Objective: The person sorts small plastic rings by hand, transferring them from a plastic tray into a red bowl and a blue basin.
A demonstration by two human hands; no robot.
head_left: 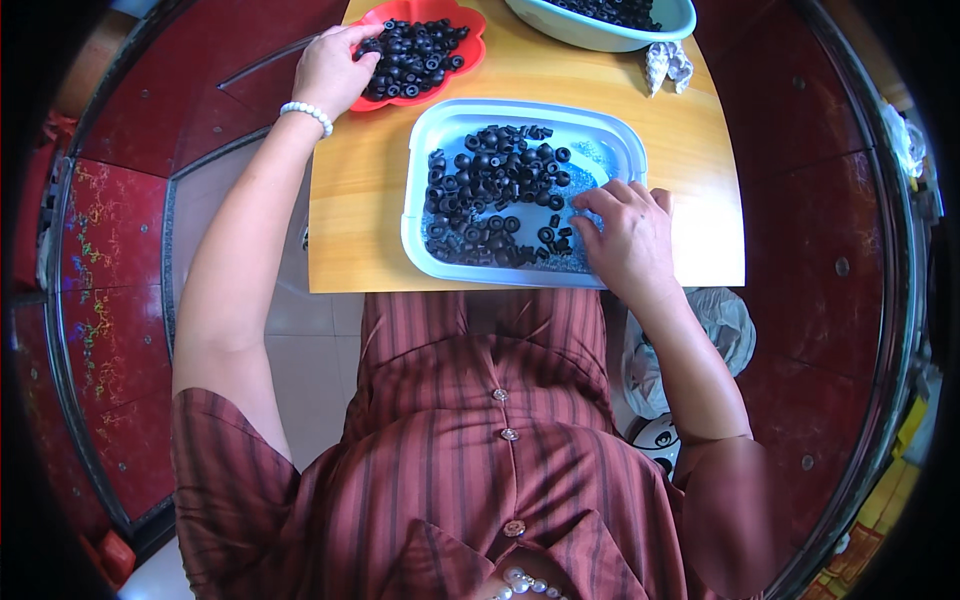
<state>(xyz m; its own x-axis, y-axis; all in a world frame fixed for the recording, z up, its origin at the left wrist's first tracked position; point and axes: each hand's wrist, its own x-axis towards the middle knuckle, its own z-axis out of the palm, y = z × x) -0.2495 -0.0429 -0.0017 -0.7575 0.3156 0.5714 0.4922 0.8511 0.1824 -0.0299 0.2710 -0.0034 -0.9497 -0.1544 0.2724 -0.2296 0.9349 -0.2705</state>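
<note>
A light blue rectangular tray lies on the small wooden table and holds several small black rubber rings. My right hand rests over the tray's right side, fingertips touching the rings there. My left hand, with a white bead bracelet at the wrist, reaches to a red scalloped plate at the table's far left, fingers curled at the edge of its pile of black rings. Whether either hand pinches a ring is hidden.
A pale teal basin with more black rings stands at the far edge. A crumpled white wrapper lies beside it. A grey plastic bag hangs by my right side. Red patterned flooring surrounds the table.
</note>
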